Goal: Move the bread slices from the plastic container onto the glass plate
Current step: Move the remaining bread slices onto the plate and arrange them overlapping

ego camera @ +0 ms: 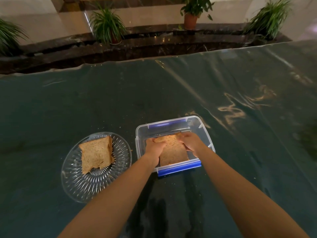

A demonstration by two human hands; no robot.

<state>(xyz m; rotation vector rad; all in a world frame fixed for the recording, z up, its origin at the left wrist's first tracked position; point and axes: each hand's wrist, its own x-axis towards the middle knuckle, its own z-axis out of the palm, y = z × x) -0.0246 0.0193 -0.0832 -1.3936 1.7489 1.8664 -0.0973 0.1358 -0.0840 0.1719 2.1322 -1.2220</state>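
A clear plastic container [173, 125] with blue clips stands on the table, right of centre. Inside it a brown bread slice [173, 151] is tilted up at its far edge. My left hand [154, 146] grips the slice's far left corner and my right hand [192, 142] grips its far right corner. To the left lies a cut-glass plate [77, 179] with one bread slice [97, 154] flat on it.
The table is covered by a dark green cloth under a clear plastic sheet [223, 93], with crumbs around the container. Beyond the table's far edge are a dark stone ledge and several potted plants [107, 24].
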